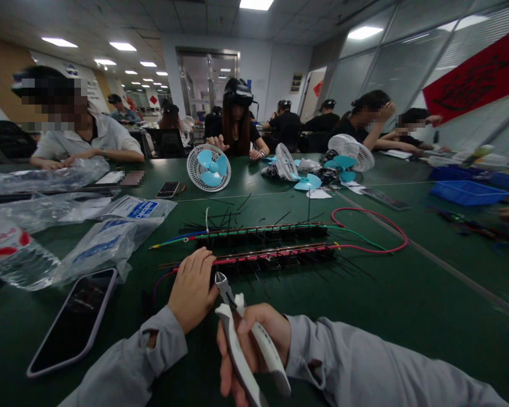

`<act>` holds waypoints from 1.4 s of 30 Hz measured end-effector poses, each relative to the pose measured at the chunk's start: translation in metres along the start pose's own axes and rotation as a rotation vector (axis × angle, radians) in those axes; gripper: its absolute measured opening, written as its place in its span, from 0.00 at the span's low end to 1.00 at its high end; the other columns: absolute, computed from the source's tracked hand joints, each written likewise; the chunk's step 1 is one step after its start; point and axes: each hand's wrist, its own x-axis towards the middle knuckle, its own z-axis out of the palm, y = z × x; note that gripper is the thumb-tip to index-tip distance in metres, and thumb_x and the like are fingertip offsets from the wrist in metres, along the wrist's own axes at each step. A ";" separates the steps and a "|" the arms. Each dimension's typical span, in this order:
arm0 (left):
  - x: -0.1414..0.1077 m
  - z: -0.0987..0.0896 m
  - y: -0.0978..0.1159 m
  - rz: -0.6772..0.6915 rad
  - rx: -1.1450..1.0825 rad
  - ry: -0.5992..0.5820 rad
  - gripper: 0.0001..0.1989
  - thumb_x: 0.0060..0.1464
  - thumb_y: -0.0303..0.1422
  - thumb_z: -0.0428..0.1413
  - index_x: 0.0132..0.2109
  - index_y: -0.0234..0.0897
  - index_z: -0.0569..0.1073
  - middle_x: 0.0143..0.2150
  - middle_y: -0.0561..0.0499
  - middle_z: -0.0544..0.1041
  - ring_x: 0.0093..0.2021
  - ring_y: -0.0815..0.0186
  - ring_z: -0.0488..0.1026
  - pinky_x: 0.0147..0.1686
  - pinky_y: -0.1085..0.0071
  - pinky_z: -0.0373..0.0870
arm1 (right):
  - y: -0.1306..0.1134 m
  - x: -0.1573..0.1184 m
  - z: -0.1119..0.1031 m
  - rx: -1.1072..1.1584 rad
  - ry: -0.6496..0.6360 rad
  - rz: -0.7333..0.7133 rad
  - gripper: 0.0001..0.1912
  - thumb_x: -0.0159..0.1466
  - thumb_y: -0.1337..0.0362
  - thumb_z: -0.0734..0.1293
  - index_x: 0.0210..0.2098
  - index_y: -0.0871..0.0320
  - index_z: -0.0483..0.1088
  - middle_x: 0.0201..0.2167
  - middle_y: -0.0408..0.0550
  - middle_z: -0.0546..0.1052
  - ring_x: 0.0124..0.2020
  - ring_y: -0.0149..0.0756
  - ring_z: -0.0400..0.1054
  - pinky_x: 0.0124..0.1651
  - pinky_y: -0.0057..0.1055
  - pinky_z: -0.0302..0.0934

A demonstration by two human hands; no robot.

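Observation:
My right hand (pixel 254 333) grips a pair of diagonal cutters (pixel 241 339) with white and grey handles. The handles are spread, and the jaws point up toward the near wire harness. Over the left end of that near wire harness (pixel 275 255) lies my left hand (pixel 195 288), its fingers bent across the red wire and its thumb close to the cutter jaws. The harness has red wire along a row of black fixtures, with trimmed black tie ends sticking out. Behind it runs a parallel far harness (pixel 267 230) with green and blue wires. What lies under my left palm is hidden.
A phone (pixel 74 322), a water bottle (pixel 17 254) and plastic bags (pixel 114 237) lie at left. Loose black tie offcuts are scattered behind the harnesses. Fans (pixel 208 168) and a blue tray (pixel 469 193) stand farther back. A red cable loop (pixel 406 237) extends right. Several people sit around.

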 end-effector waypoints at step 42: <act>0.002 0.000 0.006 0.068 0.020 -0.026 0.33 0.49 0.18 0.46 0.60 0.49 0.63 0.56 0.45 0.67 0.58 0.51 0.58 0.54 0.49 0.56 | -0.017 -0.006 0.028 0.185 0.360 -0.215 0.18 0.51 0.61 0.57 0.39 0.62 0.64 0.34 0.54 0.75 0.33 0.39 0.71 0.42 0.39 0.58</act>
